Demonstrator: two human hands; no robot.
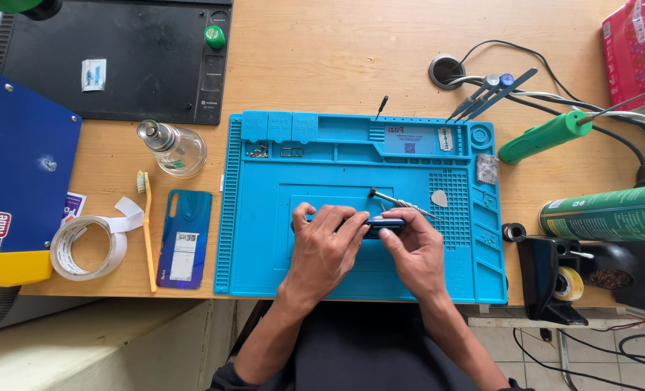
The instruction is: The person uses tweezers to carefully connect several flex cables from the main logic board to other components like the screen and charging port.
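Gripping one phone [384,224]: left hand [326,250], right hand [413,250] (perhaps edge-on).

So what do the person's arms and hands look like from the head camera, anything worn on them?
Both are bare: the left hand and right hand wear no gloves, and I can see no rings, watch or wrist strap. The forearms are uncovered down to the elbows. Dark sleeves show only at the bottom edge of the view, pushed up or short; I cannot tell which. No markings are visible.
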